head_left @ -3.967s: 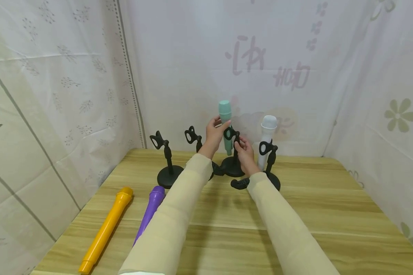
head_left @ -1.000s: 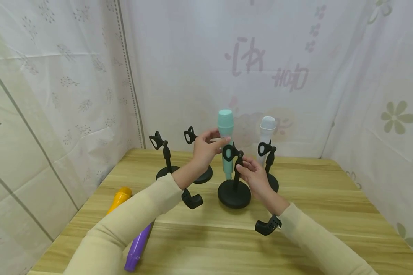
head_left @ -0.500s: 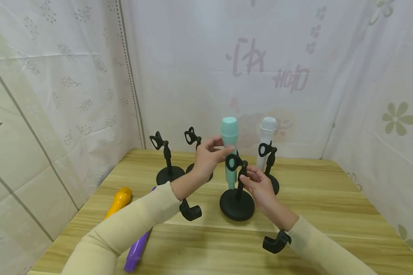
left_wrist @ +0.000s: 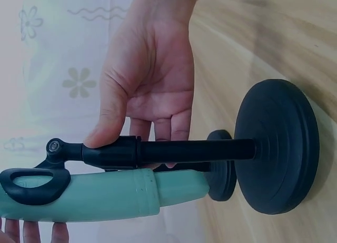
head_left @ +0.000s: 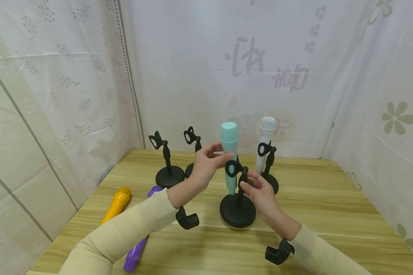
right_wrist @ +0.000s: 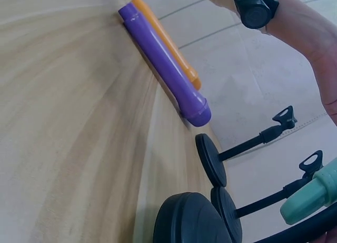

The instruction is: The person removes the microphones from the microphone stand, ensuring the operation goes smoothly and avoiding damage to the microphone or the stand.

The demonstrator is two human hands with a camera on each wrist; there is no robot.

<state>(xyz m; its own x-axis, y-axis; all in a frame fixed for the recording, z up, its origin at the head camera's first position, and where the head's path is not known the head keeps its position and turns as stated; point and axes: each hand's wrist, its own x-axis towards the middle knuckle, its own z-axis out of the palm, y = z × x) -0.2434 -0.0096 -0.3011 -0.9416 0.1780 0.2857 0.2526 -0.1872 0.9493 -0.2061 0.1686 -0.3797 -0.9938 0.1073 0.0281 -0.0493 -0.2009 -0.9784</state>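
Observation:
My left hand (head_left: 205, 163) pinches a mint-green toy microphone (head_left: 229, 138) below its head, thumb in front. The microphone stands nearly upright against the clip of a black desktop stand (head_left: 238, 211); in the left wrist view the clip's loop lies over the handle (left_wrist: 110, 195). Whether the clip fully encircles it I cannot tell. My right hand (head_left: 263, 196) pinches that stand's pole between thumb and fingers. Its round base looks to rest on the table. Behind and to the right, a white microphone (head_left: 267, 126) leans in another black stand (head_left: 270, 160).
Two more black stands, one at far left (head_left: 169, 176) and one beside it (head_left: 192, 136), hold no microphone. An orange microphone (head_left: 121, 198) and a purple one (head_left: 134, 256) lie at left, partly hidden by my sleeve. A patterned cloth (head_left: 199, 68) hangs behind the wooden table (head_left: 330, 214).
Both hands have drawn the stand and the mint-green microphone toward me, away from the row of other stands. The microphone has come down with it, still behind the clip. Other stands stay put.

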